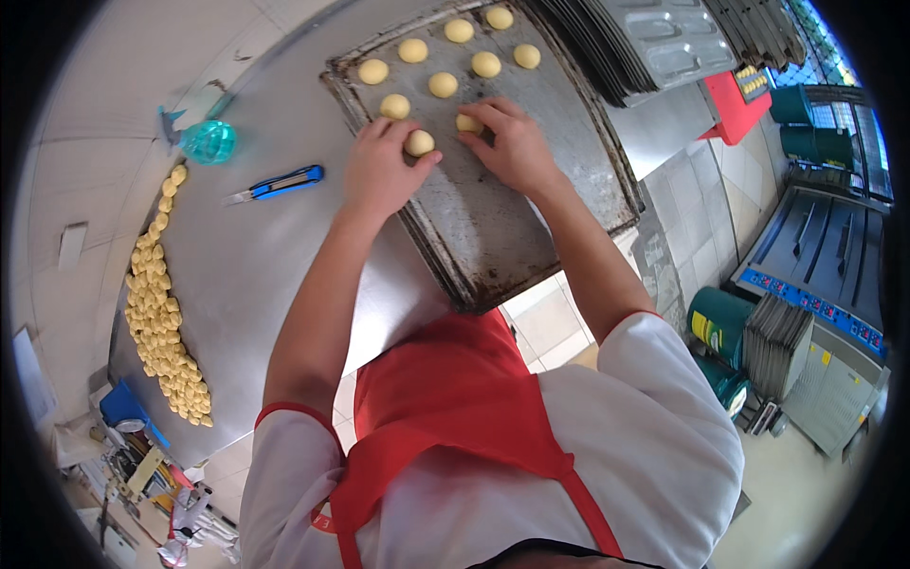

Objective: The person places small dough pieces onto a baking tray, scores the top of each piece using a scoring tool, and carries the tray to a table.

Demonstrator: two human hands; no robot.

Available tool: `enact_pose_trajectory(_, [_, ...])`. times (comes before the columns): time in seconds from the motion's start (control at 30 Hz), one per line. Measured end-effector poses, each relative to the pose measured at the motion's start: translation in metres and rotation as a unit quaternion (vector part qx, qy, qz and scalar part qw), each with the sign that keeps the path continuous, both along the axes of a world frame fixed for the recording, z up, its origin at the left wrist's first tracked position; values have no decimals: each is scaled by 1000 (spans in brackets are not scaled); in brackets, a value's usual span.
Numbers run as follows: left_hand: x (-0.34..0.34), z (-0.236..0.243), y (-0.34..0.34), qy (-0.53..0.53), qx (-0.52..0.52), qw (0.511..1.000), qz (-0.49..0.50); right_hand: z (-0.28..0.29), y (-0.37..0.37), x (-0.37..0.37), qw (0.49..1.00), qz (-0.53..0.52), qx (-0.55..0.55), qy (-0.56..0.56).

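Round pale-yellow dough balls [443, 85] sit in staggered rows on the far part of a dark, worn baking tray [517, 228]. Over the tray's left side, my left hand [377, 171] is closed around one dough ball [420, 143] with thumb and fingers. Just to the right, my right hand [512, 147] pinches another dough ball [467, 123], partly hidden by the fingers. Whether either ball touches the tray I cannot tell. The near part of the tray's surface is bare, dark-stained metal.
On the steel table [294, 247] lie a blue utility knife [275, 185], a teal spray bottle [207, 142] and a long heap of small dough pieces [156, 313] along the left edge. Stacked baking pans [664, 43] stand far right, near a red table [735, 109].
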State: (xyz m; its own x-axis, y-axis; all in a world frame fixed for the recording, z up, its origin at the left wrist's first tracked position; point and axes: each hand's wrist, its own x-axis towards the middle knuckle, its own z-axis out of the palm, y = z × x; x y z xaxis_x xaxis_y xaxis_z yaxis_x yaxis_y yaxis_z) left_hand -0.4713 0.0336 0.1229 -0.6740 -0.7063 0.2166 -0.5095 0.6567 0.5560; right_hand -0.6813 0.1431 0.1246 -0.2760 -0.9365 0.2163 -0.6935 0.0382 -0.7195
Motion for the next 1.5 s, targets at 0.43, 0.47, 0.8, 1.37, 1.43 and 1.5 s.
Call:
enact_pose_trajectory(0.43, [130, 36, -20, 108, -57, 992, 33, 20, -29, 37, 979, -12, 26, 201])
enact_pose_trajectory(0.47, [170, 42, -33, 125, -74, 988, 50, 22, -25, 45, 971, -61, 8, 230])
enact_pose_trajectory(0.8, [562, -17, -181, -160, 35, 903, 397, -3, -218, 474, 971, 231, -55, 35])
enact_pose_trajectory(1.37, [595, -54, 164, -23, 106, 930, 350, -24, 25, 376, 958, 159, 116, 210])
enact_pose_trajectory(1.43, [554, -72, 192, -57, 87, 935, 338, -70, 86, 357, 951, 180, 146, 203])
enact_pose_trajectory(1.5, [519, -86, 157, -96, 23, 939, 329, -87, 82, 398, 940, 282, 70, 177])
